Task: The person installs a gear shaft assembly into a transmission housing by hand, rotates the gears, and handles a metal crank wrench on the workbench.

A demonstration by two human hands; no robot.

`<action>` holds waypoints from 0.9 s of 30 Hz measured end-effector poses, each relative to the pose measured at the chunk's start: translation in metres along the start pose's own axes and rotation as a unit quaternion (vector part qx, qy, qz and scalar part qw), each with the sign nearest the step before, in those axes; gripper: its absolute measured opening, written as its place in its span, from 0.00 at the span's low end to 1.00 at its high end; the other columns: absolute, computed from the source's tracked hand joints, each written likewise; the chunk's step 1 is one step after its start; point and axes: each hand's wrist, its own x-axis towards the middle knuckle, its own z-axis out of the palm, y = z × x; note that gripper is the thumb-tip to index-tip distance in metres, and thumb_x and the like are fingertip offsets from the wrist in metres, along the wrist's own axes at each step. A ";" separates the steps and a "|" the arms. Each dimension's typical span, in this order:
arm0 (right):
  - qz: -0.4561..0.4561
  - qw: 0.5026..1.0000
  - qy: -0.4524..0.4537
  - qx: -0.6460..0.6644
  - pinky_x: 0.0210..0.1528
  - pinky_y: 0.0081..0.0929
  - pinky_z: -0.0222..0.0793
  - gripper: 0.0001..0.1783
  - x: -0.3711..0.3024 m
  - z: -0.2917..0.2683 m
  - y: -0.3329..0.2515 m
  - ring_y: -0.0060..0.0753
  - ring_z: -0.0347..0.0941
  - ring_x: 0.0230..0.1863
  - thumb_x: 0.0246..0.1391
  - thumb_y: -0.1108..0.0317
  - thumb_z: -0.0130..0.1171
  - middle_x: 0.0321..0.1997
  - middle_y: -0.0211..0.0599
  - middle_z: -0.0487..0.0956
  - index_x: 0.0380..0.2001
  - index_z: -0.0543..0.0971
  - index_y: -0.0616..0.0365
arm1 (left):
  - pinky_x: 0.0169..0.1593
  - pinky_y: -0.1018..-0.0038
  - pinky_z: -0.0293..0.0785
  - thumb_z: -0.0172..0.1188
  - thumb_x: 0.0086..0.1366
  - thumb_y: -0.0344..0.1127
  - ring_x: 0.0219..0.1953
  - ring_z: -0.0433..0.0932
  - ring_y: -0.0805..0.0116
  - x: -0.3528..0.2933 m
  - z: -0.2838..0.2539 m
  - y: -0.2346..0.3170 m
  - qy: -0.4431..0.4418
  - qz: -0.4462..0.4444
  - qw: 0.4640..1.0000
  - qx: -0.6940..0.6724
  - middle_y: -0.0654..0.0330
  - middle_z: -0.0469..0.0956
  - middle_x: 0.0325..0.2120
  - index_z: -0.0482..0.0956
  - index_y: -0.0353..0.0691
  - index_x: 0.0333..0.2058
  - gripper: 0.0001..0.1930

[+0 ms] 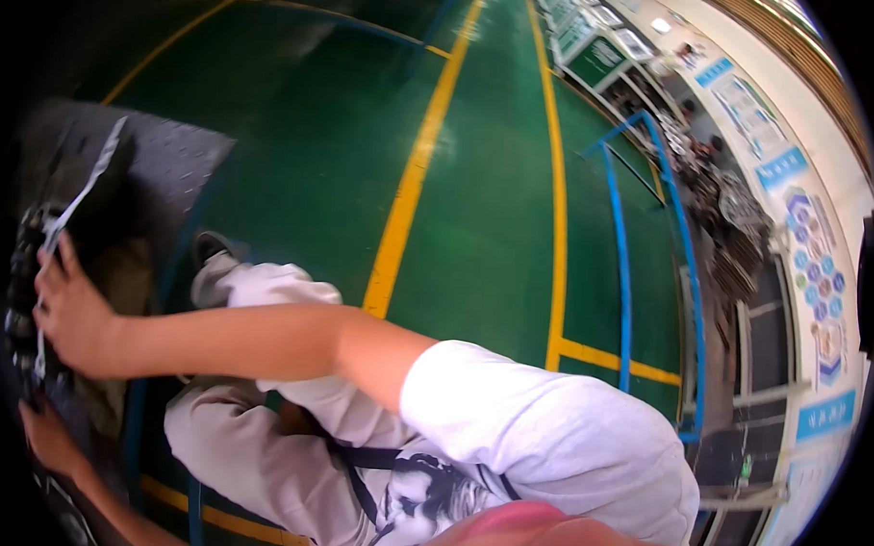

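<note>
Silvery strip (96,173) runs over the worktop (189,157) alongside dark parts (18,302), off to your left. Your right hand (84,328) is on it, fingers (69,254) spread; can't tell if they're pinching. Left hand (50,440) is near its lower end, grip's too murky to call. I'd press evenly, keep it straight.

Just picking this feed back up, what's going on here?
A person in a white top is at a dark bench. Their right hand rests by a long pale strip lying along a row of dark parts. The left hand is near the strip's lower end. It's too dark there to tell whether either hand grips anything.
</note>
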 end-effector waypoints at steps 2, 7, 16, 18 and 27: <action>-0.001 1.000 -0.019 -0.017 0.63 0.72 0.28 0.24 -0.002 -0.019 0.006 0.61 0.51 0.63 0.46 0.54 0.53 0.50 0.58 0.68 0.42 0.78 0.57 | 0.38 0.58 0.72 0.47 0.63 0.55 0.39 0.76 0.50 -0.002 -0.016 0.031 -0.032 -0.042 0.998 0.035 0.51 0.78 0.39 0.73 0.45 0.47 0.23; -0.021 0.995 -0.040 -0.087 0.63 0.71 0.26 0.30 -0.005 -0.026 -0.002 0.60 0.46 0.65 0.45 0.47 0.57 0.55 0.55 0.65 0.47 0.75 0.55 | 0.37 0.59 0.73 0.48 0.62 0.54 0.37 0.78 0.51 -0.003 -0.025 0.031 0.015 -0.047 0.998 0.034 0.55 0.79 0.35 0.76 0.48 0.46 0.21; -0.029 0.986 -0.096 -0.132 0.63 0.72 0.25 0.34 0.001 -0.032 -0.003 0.58 0.44 0.67 0.48 0.41 0.52 0.58 0.52 0.64 0.53 0.72 0.52 | 0.39 0.54 0.73 0.46 0.62 0.55 0.38 0.77 0.47 0.012 -0.045 0.042 -0.104 -0.097 0.988 0.058 0.53 0.79 0.35 0.78 0.49 0.41 0.20; -0.034 0.986 -0.094 -0.132 0.63 0.72 0.24 0.35 -0.004 -0.031 0.000 0.58 0.43 0.67 0.48 0.41 0.52 0.59 0.52 0.63 0.54 0.71 0.50 | 0.40 0.54 0.72 0.45 0.62 0.55 0.38 0.77 0.47 0.010 -0.041 0.040 -0.091 -0.096 0.990 0.042 0.53 0.79 0.35 0.77 0.50 0.43 0.20; -0.045 0.992 -0.059 -0.104 0.62 0.72 0.24 0.36 -0.014 -0.031 -0.006 0.66 0.39 0.68 0.46 0.39 0.53 0.63 0.60 0.57 0.56 0.70 0.46 | 0.38 0.65 0.73 0.53 0.61 0.50 0.38 0.78 0.56 -0.005 -0.008 0.021 0.100 0.003 0.992 0.071 0.57 0.79 0.38 0.76 0.39 0.44 0.21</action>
